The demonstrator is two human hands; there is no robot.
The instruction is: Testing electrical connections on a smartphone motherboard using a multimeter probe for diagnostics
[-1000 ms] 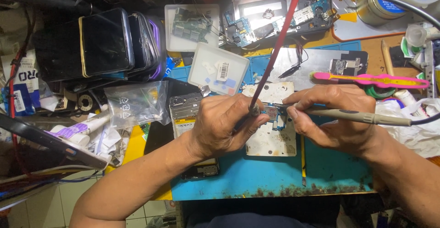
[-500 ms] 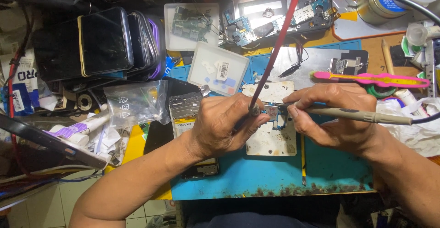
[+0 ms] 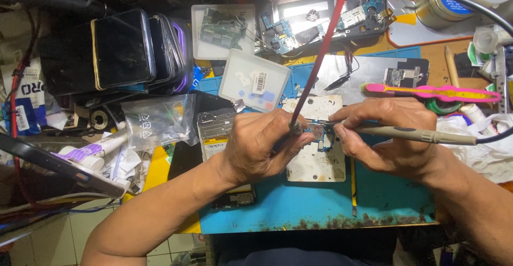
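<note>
While the small circuit board (image 3: 316,135) is worked mid-mat (image 3: 278,212), a red-leaded probe (image 3: 297,127) is pinched by the left hand (image 3: 262,145), a grey iron (image 3: 411,134) by the right hand (image 3: 393,137); light, fragile, best held by its edges.

The single head-worn camera looks steeply down, close above a cluttered blue work mat (image 3: 320,212) and both forearms.

the left hand (image 3: 262,151) has edged slightly left along the circuit board (image 3: 319,135).
</note>
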